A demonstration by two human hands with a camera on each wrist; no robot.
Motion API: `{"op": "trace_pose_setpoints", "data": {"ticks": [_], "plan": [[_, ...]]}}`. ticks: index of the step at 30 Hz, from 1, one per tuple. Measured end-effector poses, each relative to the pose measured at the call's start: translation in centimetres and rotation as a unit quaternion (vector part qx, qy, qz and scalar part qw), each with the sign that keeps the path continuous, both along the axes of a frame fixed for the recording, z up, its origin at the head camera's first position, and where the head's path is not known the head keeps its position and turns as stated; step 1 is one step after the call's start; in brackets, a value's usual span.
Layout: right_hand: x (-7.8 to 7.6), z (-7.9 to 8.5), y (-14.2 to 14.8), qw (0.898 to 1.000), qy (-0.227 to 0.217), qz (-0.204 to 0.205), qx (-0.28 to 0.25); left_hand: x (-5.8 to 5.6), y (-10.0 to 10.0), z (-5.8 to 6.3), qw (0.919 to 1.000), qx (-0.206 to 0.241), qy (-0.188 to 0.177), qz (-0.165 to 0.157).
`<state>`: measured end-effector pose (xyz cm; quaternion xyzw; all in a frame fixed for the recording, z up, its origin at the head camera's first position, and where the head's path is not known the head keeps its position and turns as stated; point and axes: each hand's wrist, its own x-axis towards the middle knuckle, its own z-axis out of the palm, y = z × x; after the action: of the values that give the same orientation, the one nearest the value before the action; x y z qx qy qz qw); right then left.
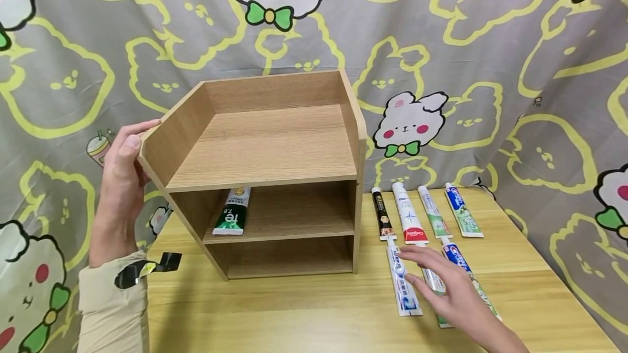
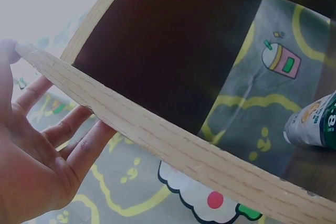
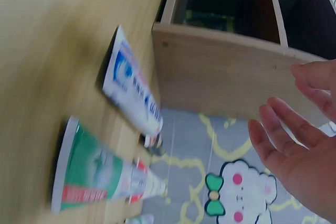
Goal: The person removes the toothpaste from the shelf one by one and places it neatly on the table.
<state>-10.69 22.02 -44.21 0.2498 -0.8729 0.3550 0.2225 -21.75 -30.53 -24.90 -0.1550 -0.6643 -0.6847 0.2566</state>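
My left hand [image 1: 120, 178] grips the left side panel of a light wooden shelf unit [image 1: 265, 146]; in the left wrist view its thumb and fingers lie on either side of the panel edge [image 2: 157, 135]. A green-and-white toothpaste tube [image 1: 233, 211] lies on the middle tier, at the left. To the right of the shelf, my right hand [image 1: 448, 293] hovers with relaxed fingers over the front toothpaste tubes and holds nothing. Nearest its fingertips are a white-and-blue tube [image 1: 403, 285] and a green-and-white tube [image 3: 94, 166]. A blue-and-green tube [image 1: 456, 257] is partly hidden behind the hand.
Behind the front tubes lie a black tube [image 1: 381, 211], a white-and-red tube [image 1: 409, 214], a pale green tube [image 1: 434, 212] and another blue-and-green tube [image 1: 463, 210]. A cartoon-print curtain [image 1: 314, 48] surrounds the wooden table [image 1: 275, 315].
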Motion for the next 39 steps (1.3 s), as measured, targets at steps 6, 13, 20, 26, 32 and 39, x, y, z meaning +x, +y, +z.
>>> {"op": "trace_pose_setpoints", "data": {"ticks": [6,13,20,26,32,39], "plan": [[0.0,0.3,-2.1,0.999,0.004,0.037,-0.020,-0.2,0.0,0.0,1.0000,-0.003,0.006,-0.006],[-0.5,0.5,-4.4,0.996,0.002,0.081,-0.032,-0.1,-0.1,0.1,1.0000,0.005,0.003,-0.007],[-0.9,0.5,-6.9,0.990,0.024,0.130,-0.056,-0.1,-0.1,0.1,0.9999,0.012,-0.004,-0.001],[-1.2,1.4,-9.3,0.987,0.014,0.146,-0.064,0.0,-0.2,0.2,0.9999,0.011,0.000,-0.003],[-2.0,2.3,-11.3,0.985,0.024,0.154,-0.079,0.0,-0.1,0.0,1.0000,0.006,-0.003,0.001],[-2.9,3.0,-13.2,0.982,0.042,0.160,-0.092,-0.1,-0.2,-0.1,1.0000,0.004,0.004,-0.007]]}}
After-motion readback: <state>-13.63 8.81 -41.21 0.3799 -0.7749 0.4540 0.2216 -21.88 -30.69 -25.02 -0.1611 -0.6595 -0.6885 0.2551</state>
